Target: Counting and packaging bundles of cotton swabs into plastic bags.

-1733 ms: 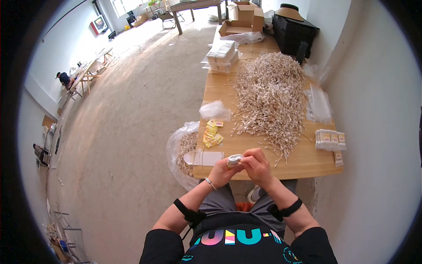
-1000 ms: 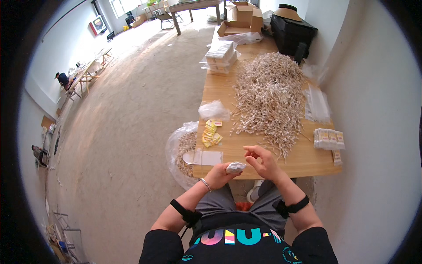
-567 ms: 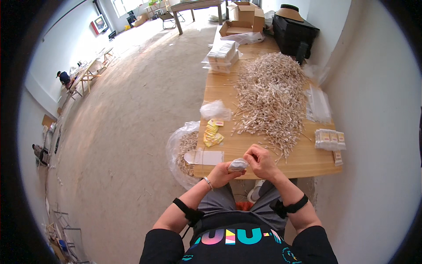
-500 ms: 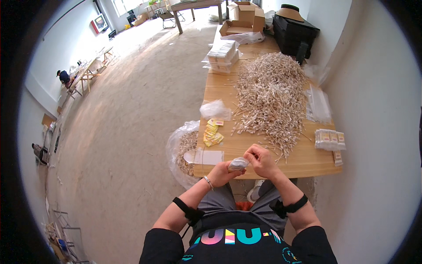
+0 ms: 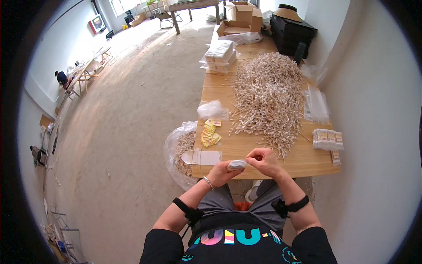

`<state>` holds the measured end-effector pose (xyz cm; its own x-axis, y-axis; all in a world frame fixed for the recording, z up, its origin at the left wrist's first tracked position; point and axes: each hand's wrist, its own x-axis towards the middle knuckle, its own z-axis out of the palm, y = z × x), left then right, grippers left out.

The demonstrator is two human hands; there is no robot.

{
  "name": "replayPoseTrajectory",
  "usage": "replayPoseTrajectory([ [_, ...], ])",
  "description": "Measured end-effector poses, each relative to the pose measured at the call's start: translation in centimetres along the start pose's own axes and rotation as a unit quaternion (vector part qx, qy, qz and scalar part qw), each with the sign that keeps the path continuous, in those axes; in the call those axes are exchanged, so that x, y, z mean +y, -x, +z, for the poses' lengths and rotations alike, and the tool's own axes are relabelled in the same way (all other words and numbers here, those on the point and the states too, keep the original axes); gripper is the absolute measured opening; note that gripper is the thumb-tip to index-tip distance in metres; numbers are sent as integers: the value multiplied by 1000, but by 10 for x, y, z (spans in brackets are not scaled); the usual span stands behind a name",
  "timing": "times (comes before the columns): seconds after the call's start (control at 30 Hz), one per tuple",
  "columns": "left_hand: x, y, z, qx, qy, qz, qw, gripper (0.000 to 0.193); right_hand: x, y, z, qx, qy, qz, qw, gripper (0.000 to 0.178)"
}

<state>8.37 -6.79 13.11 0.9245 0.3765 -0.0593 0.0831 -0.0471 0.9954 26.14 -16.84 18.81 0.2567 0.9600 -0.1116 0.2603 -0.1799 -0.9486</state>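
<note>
Close to the table's near edge, my left hand point(image 5: 221, 173) is closed around a small clear plastic bag point(image 5: 237, 165). Its contents look pale and greyish, too small to make out. My right hand point(image 5: 266, 163) pinches the bag's right end between thumb and fingertips. Just beyond my hands spreads a large heap of cotton swabs point(image 5: 268, 97). Left of the heap lie several yellow printed cards point(image 5: 211, 135), with a pile of thin clear bags point(image 5: 213, 110) behind them. A flat white sheet with a rounded end point(image 5: 209, 157) rests near my left hand.
An open clear sack point(image 5: 172, 165) of swabs stands at the table's left side. Filled small packets point(image 5: 326, 139) and flat plastic bags point(image 5: 315, 105) lie at the right. Farther back are stacked white packs point(image 5: 220, 55), cardboard boxes point(image 5: 241, 28) and a black case point(image 5: 291, 35). Another person point(image 5: 62, 79) sits far left.
My right hand has turned slightly, its fingers still pinched at the bag's end. The view has shifted a little; the things on the table keep their places.
</note>
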Motion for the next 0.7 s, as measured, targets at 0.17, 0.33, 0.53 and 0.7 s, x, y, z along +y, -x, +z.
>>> replayPoseTrajectory([
  [0.17, -5, -1, 0, 10, -48, 12, 999, 20, -1, 0, 1, 8, 59, -32, 998, 13],
  [0.33, -5, 0, 1, 20, -6, 3, 1000, 19, 1, -3, 2, 35, 51, -38, 997, 13],
  [0.53, -5, 0, -1, 18, -31, -1, 999, 19, 2, -4, 0, -11, 28, -18, 999, 15],
  [0.7, -6, 0, 1, 9, -1, 2, 1000, 21, -7, -3, 2, -16, 163, -62, 984, 13],
])
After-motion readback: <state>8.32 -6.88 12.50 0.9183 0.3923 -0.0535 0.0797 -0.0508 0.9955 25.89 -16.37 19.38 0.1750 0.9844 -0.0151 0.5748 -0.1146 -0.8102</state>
